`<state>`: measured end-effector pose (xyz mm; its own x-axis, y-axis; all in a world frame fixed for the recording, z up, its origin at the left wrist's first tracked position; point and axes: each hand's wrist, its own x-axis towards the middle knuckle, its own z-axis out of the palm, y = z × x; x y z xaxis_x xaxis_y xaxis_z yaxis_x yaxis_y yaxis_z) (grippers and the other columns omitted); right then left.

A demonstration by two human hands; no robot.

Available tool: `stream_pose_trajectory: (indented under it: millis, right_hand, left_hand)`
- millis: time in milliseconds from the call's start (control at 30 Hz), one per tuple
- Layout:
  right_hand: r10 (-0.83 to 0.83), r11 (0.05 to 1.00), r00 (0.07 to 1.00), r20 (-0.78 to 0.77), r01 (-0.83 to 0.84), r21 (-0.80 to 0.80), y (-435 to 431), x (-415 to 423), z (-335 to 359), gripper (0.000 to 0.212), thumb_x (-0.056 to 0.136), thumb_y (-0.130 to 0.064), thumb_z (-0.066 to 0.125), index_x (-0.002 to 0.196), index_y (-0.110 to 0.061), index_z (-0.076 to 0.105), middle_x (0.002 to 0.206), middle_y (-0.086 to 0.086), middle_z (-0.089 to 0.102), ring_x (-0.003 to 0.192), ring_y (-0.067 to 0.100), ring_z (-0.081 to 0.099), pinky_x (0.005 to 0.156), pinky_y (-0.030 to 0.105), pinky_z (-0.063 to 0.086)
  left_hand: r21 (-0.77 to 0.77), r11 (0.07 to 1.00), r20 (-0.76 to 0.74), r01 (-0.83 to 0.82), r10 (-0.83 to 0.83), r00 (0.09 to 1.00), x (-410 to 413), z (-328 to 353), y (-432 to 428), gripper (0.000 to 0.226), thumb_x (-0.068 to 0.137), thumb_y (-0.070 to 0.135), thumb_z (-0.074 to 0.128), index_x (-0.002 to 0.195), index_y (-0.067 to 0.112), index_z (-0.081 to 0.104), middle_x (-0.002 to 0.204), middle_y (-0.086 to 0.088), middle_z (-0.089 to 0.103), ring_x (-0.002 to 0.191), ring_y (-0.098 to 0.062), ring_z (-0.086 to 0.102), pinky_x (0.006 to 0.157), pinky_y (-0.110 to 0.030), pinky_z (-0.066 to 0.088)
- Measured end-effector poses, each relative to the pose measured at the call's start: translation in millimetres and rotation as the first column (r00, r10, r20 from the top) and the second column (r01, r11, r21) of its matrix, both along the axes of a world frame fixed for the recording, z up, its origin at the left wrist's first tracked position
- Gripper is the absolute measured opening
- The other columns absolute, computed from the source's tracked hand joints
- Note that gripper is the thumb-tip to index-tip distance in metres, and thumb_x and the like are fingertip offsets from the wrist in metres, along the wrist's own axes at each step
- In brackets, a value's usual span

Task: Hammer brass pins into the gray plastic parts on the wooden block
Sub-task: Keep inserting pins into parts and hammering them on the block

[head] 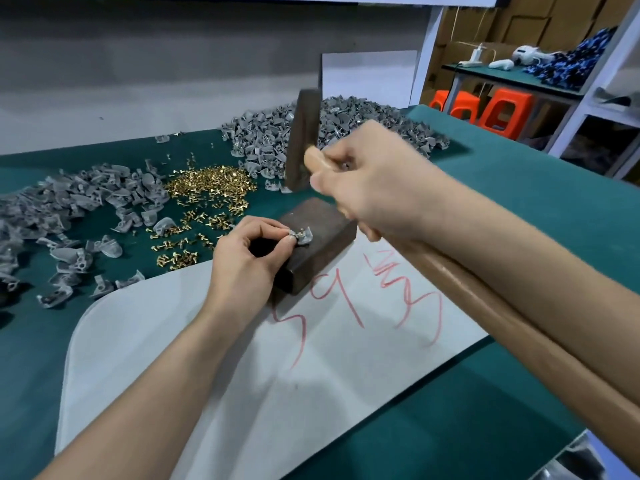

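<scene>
Left hand (249,251) pinched gray plastic part (304,237), brass pin (302,231) seated, on wooden block (325,216) | right hand (374,192) gripped hammer (304,140) poised above block | risk: fingertips beside pin likely struck; off-centre blow could bend pin or flip part

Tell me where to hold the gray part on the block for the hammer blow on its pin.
Pinch the gray part by its left end, coming in low from the left side of the wooden block, as the left hand does. The brass pin stands upright near the middle, so this likely keeps fingertips off the path of the hammer raised in the right hand.
</scene>
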<state>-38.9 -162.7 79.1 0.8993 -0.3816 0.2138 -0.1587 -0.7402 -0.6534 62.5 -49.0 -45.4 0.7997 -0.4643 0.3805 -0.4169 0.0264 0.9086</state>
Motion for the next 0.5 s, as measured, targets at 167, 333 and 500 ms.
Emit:
stream_pose_trajectory:
  millis: [167, 333, 500]
  right_hand:
    - [-0.029, 0.994, 0.985, -0.169, 0.011, -0.108, 6.1, 3.6, -13.0, 0.028, 0.093, -0.020, 0.049, 0.066, -0.013, 0.048, 0.049, -0.003, 0.048, 0.028, 0.010, 0.044, 0.027, 0.015, 0.030]
    - [-0.004, 0.996, 0.995, -0.100, -0.005, -0.087, 4.4, 0.8, -5.8, 0.028, 0.094, -0.020, 0.048, 0.068, -0.012, 0.044, 0.052, 0.001, 0.043, 0.037, 0.017, 0.044, 0.031, 0.023, 0.034]
    - [-0.010, 0.999, 1.000, -0.018, 0.010, 0.031, -2.3, -3.4, -7.9, 0.031, 0.094, -0.018, 0.049, 0.066, -0.006, 0.049, 0.049, 0.010, 0.049, 0.028, 0.019, 0.044, 0.032, 0.018, 0.031]
  left_hand:
    - [0.015, 1.000, 0.016, 0.000, -0.001, 1.000, 0.2, -1.1, 1.1, 0.023, 0.083, 0.002, 0.071, 0.068, 0.018, 0.064, 0.085, 0.009, 0.064, 0.078, 0.002, 0.059, 0.080, -0.014, 0.045]
    - [0.015, 1.000, 0.026, 0.005, -0.005, 1.000, 1.1, -1.0, 0.6, 0.027, 0.083, 0.000, 0.070, 0.067, 0.022, 0.064, 0.084, 0.010, 0.064, 0.076, 0.007, 0.058, 0.075, -0.006, 0.042]
    - [0.048, 0.999, 0.038, -0.024, 0.022, 0.999, 0.5, -0.7, 1.3, 0.027, 0.083, 0.004, 0.071, 0.068, 0.026, 0.064, 0.086, 0.013, 0.065, 0.077, 0.009, 0.058, 0.075, -0.004, 0.040]
